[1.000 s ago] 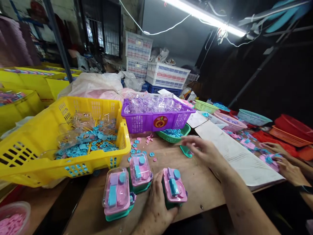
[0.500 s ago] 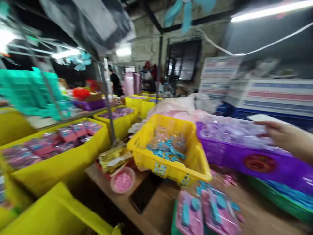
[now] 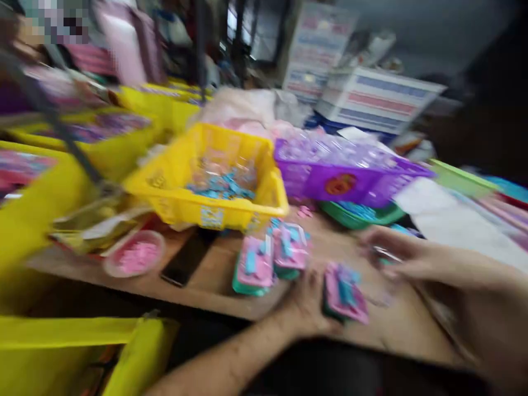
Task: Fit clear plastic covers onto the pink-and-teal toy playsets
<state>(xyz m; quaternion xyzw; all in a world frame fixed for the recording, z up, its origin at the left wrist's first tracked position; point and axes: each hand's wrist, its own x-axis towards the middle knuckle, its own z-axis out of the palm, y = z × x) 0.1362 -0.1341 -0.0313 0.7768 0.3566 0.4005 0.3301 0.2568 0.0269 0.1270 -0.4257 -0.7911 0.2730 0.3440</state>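
My left hand (image 3: 307,308) rests at the table's front edge, its fingers around the left side of a small pink-and-green box (image 3: 345,294) with blue pieces on top. Two similar boxes stand to its left, one (image 3: 254,263) beside the other (image 3: 290,247). My right hand (image 3: 396,256) is over the table to the right, thumb and fingers curled round a small clear plastic piece (image 3: 385,254). Both hands are blurred by motion.
A yellow basket (image 3: 206,206) holds blue pieces and clear plastic. Behind the boxes are a purple basket (image 3: 358,181) of clear plastic items and a green tray (image 3: 350,219). A phone (image 3: 187,258) and a bowl of pink pieces (image 3: 138,254) lie left. Yellow bins line the left.
The view has turned right and down. My right hand has come from the purple basket to above the table, now with a clear piece. My left hand has come into view beside a box.
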